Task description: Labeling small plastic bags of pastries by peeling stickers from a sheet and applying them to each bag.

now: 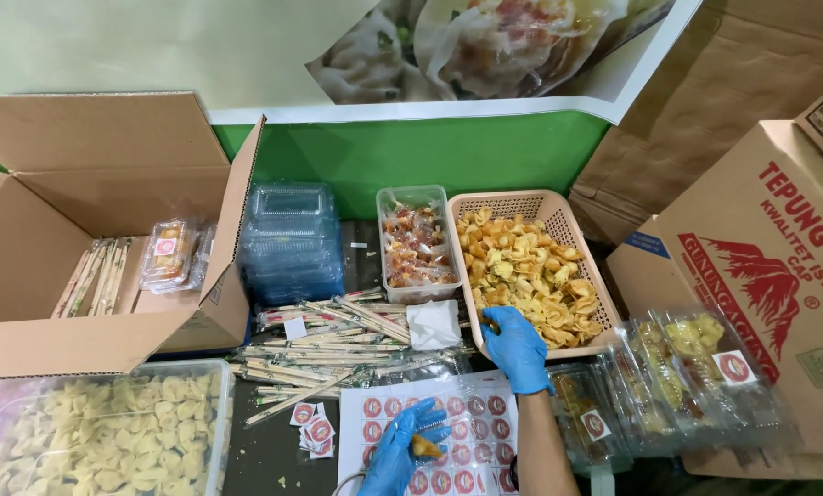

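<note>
My right hand (516,349), half-curled and gripping nothing, rests on the near rim of the beige basket (547,207) of fried dumplings stretching away up-right, far closer than my left hand (400,450), cupped around one golden piece (424,446) over the sticker sheet (448,441)

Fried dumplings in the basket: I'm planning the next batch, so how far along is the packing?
Done: several sealed, stickered clear packs lie on the right, and a few more in the open carton. In hand: the left hand holds a fried piece over the sticker sheet; the right hand reaches into the basket. Left: the basket is full, and empty containers remain stacked.
</note>
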